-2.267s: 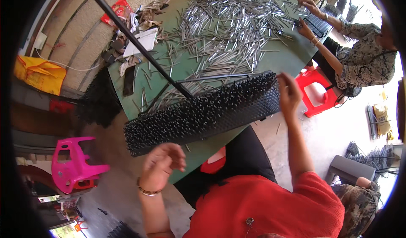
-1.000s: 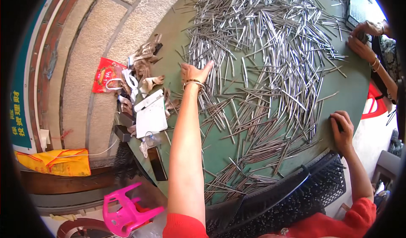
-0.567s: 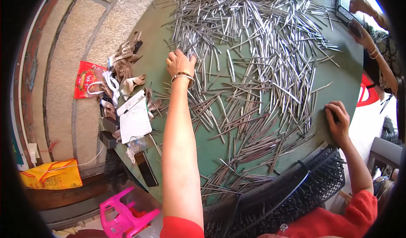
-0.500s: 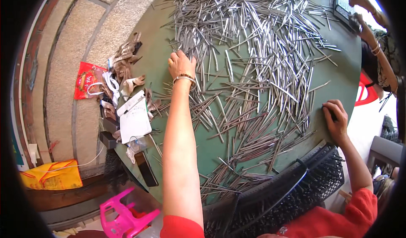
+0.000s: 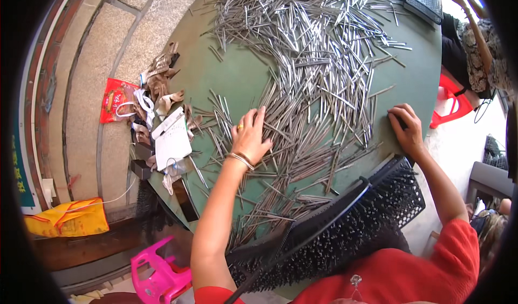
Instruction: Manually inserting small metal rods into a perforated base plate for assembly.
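Note:
Many thin, shiny grey metal-looking sticks (image 5: pixel 324 82) lie in a loose, tangled heap on a green table (image 5: pixel 194 82). My left hand (image 5: pixel 251 137), with a ring and bracelets, rests palm down against the near left side of the heap. Its fingers are stretched out and apart, touching the sticks without closing round any. On the right, near the table's edge, my right hand (image 5: pixel 407 127) rests with thumb and fingers loosely bent and a gap between them. Nothing shows in it.
A black spiky plastic crate (image 5: pixel 345 217) lies between my body and the table. Gloves (image 5: pixel 159 82), white paper (image 5: pixel 172 148) and a phone (image 5: pixel 186 202) line the left edge. A pink stool (image 5: pixel 156 274) stands lower left. Another person's arm (image 5: pixel 477 31) and a black tray (image 5: pixel 423 0) are far right.
My left hand has come nearer and to the right, dragging sticks along and baring green tabletop behind it. My right hand stays at the table's edge. The other person's arms have moved.

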The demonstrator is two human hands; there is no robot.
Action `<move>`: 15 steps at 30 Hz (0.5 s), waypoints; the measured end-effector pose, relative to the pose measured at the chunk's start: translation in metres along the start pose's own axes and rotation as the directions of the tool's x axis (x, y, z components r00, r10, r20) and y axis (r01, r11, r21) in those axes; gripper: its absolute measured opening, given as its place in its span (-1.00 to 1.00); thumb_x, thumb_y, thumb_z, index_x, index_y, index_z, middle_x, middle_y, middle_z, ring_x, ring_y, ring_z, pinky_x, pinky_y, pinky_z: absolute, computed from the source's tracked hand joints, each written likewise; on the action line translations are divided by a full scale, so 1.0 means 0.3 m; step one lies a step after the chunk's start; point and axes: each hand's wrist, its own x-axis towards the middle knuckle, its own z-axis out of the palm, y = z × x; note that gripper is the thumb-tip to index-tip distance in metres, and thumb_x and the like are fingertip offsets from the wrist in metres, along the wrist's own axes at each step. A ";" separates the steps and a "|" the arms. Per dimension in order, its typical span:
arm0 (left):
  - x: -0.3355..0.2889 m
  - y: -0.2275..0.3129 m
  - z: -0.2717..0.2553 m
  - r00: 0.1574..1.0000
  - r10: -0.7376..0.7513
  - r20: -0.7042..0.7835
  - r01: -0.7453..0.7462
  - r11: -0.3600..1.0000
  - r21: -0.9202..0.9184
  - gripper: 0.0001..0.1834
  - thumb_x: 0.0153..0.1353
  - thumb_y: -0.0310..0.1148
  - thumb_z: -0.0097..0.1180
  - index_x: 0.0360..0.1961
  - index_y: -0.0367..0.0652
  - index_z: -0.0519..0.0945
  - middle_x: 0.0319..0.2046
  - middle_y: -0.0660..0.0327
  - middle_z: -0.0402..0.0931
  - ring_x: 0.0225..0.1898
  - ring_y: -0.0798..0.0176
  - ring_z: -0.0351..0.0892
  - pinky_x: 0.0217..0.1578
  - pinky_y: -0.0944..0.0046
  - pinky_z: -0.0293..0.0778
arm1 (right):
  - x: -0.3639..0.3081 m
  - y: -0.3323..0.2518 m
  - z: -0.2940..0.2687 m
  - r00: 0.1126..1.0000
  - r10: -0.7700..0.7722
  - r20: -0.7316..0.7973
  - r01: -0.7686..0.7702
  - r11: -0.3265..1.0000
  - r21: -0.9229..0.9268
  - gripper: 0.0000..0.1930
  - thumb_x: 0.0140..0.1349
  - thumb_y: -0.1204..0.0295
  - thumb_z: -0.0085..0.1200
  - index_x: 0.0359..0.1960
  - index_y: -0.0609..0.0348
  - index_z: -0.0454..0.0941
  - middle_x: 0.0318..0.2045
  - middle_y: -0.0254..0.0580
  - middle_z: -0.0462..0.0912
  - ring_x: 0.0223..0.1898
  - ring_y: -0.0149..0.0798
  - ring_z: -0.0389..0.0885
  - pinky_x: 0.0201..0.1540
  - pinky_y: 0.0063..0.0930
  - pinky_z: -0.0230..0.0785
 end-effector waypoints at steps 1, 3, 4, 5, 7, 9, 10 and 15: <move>0.004 -0.012 -0.042 0.993 0.029 0.113 -0.021 0.997 -0.071 0.15 -0.23 -0.28 0.33 0.36 -0.19 -0.11 0.27 -0.06 0.04 0.31 -0.09 0.01 0.25 0.08 0.09 | -0.003 0.005 -0.002 1.000 0.009 0.000 -0.009 1.000 0.002 -0.90 0.11 0.61 0.08 -0.31 0.29 0.52 -0.37 -0.09 0.51 -0.33 -0.10 0.51 -0.26 -0.40 0.37; 0.034 -0.071 -0.118 0.963 0.192 0.191 -0.099 0.907 -0.410 0.23 -0.25 -0.22 0.29 0.35 -0.33 -0.26 0.28 -0.29 -0.03 0.34 -0.15 -0.05 0.33 0.18 -0.08 | 0.000 0.009 0.000 1.000 0.009 0.007 -0.009 1.000 0.012 -0.90 0.11 0.60 0.07 -0.31 0.29 0.52 -0.37 -0.09 0.51 -0.33 -0.10 0.51 -0.25 -0.40 0.37; 0.059 -0.064 -0.149 0.972 0.125 0.198 -0.033 0.909 -0.415 0.26 -0.25 -0.18 0.31 0.32 -0.42 -0.29 0.27 -0.32 -0.05 0.35 -0.14 -0.08 0.33 0.19 -0.08 | -0.002 0.011 -0.002 1.000 0.001 0.002 -0.001 1.000 0.011 -0.90 0.11 0.60 0.07 -0.31 0.29 0.52 -0.37 -0.09 0.51 -0.33 -0.10 0.51 -0.25 -0.39 0.37; 0.090 -0.066 -0.142 0.988 0.029 0.152 0.039 0.906 -0.421 0.35 -0.28 -0.02 0.37 0.29 -0.52 -0.28 0.28 -0.33 -0.09 0.36 -0.13 -0.09 0.32 0.21 -0.05 | -0.004 0.011 0.001 1.000 -0.008 -0.001 0.008 1.000 0.013 -0.90 0.11 0.59 0.07 -0.31 0.28 0.52 -0.37 -0.09 0.51 -0.32 -0.10 0.51 -0.24 -0.39 0.38; 0.133 0.012 -0.105 0.957 -0.244 0.158 0.277 0.930 -0.241 0.40 -0.38 0.20 0.38 0.27 -0.57 -0.10 0.23 -0.32 0.03 0.31 -0.16 0.01 0.30 0.22 0.01 | -0.005 0.011 0.006 1.000 -0.017 0.000 0.017 1.000 0.024 -0.89 0.12 0.59 0.07 -0.30 0.28 0.52 -0.36 -0.09 0.51 -0.32 -0.10 0.51 -0.24 -0.38 0.38; 0.161 0.056 -0.073 0.949 -0.290 0.121 0.293 0.956 -0.004 0.27 -0.47 0.35 0.34 0.12 -0.48 0.25 0.09 -0.19 0.22 0.17 -0.12 0.23 0.19 0.09 0.20 | -0.010 0.017 0.000 1.000 -0.017 -0.007 0.017 1.000 0.023 -0.89 0.12 0.59 0.07 -0.30 0.28 0.52 -0.36 -0.09 0.52 -0.31 -0.10 0.52 -0.23 -0.38 0.38; 0.165 0.071 -0.060 0.941 -0.324 0.101 0.317 0.945 0.078 0.20 -0.48 0.35 0.34 0.05 -0.44 0.34 0.05 -0.14 0.26 0.12 -0.10 0.28 0.14 0.05 0.25 | -0.015 0.016 -0.002 1.000 -0.016 -0.003 0.016 0.999 0.029 -0.89 0.12 0.58 0.07 -0.30 0.28 0.52 -0.36 -0.09 0.52 -0.31 -0.10 0.52 -0.23 -0.37 0.38; 0.119 0.071 0.026 0.978 -0.207 0.001 0.205 0.970 -0.127 -0.25 -0.19 0.03 0.34 -0.13 -0.40 0.45 -0.11 -0.18 0.44 0.01 -0.15 0.41 0.03 0.07 0.34 | -0.033 0.024 -0.012 1.000 -0.010 0.009 0.010 0.999 0.040 -0.89 0.12 0.57 0.07 -0.30 0.28 0.52 -0.35 -0.10 0.51 -0.29 -0.09 0.52 -0.21 -0.37 0.38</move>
